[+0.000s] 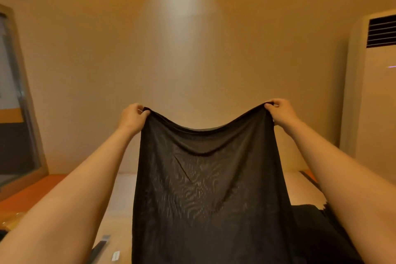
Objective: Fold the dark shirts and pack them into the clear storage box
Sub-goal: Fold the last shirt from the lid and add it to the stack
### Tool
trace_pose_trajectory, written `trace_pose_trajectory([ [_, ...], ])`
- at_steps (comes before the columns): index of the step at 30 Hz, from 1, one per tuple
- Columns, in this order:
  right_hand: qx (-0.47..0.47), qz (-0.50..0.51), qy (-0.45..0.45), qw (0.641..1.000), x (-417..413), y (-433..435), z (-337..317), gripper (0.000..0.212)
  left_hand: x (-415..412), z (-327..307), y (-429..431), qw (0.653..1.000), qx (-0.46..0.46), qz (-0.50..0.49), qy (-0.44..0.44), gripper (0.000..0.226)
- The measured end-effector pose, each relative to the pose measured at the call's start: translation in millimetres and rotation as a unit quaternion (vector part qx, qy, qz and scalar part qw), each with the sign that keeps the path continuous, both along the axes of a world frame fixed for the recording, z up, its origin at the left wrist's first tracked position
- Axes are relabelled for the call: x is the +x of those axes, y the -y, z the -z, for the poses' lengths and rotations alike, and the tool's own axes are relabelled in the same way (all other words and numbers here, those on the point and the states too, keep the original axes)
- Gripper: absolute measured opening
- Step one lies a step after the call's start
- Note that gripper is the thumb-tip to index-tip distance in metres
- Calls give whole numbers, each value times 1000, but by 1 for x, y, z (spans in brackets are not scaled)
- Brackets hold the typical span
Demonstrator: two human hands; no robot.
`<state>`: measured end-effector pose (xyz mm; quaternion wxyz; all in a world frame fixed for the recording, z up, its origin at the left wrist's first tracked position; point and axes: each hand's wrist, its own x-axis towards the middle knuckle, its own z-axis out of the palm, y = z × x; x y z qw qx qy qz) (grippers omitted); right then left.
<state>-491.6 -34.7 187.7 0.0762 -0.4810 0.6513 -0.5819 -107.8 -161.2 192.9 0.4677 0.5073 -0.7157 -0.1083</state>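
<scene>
A dark shirt (210,178) is held up in the air in front of a plain wall (182,60), spread between both hands above the middle of the light tabletop (120,210). The fabric is thin and nearly black, sheer enough that a rippled shimmer is seen across its centre. Its upper edge sags in a shallow curve between the two held corners, and soft folds fan downward from each corner. The sides hang almost straight, and the lower part runs out of view at the near edge, so it cannot be told whether the tabletop is touched. The left corner of the upper edge is pinched by the left hand (132,117), its fingers curled closed over the cloth; the right corner is gripped in the same way by the right hand (278,111). More dark cloth (310,221) is seen lying on the tabletop toward the right near corner, partly hidden by the right forearm. Near the left of the near edge a dark strip (99,246) and a small white label (115,255) are seen lying flat. A framed panel (12,103) is leaned at the far left, and a white standing air conditioner (372,92) is placed at the far right.
</scene>
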Motion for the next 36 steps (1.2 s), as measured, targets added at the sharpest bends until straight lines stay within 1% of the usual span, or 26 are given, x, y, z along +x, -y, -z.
trace_pose_trajectory([
  [1,-19,0,17,1000,-4,11,-9,18,-2,-10,9,999,-7,5,-31,24],
  [3,-104,13,43,994,-9,21,-29,15,-5,-30,16,991,-64,2,-115,22],
  [6,-248,29,77,965,-10,14,-63,14,-5,-59,5,952,-188,7,-240,12],
  [8,-303,23,90,948,-8,3,-75,11,-1,-68,-11,931,-231,40,-278,11],
  [11,-345,-6,93,934,-1,-16,-77,15,9,-69,-35,914,-246,109,-303,17],
  [13,-351,-30,101,930,7,-32,-69,17,16,-62,-54,913,-252,116,-300,16],
  [16,-332,-46,104,937,22,-56,-45,21,26,-36,-78,916,-238,125,-298,17],
  [22,-273,-92,130,949,54,-111,30,23,53,48,-137,924,-160,119,-326,22],
  [25,-240,-125,151,951,72,-147,69,14,68,92,-176,922,-135,87,-353,20],
  [26,-232,-133,156,951,79,-159,80,18,73,107,-186,921,-124,76,-360,18],
  [28,-221,-135,167,951,90,-180,101,32,81,135,-206,922,-98,58,-370,15],
  [29,-217,-134,169,952,94,-189,109,33,85,147,-215,922,-89,52,-374,16],
  [32,-213,-130,168,954,105,-217,128,21,92,172,-245,922,-78,42,-377,18],
  [34,-218,-122,166,954,110,-237,140,27,95,184,-262,924,-74,40,-373,15],
  [36,-222,-109,161,955,112,-256,150,33,96,193,-278,924,-72,42,-373,17],
])
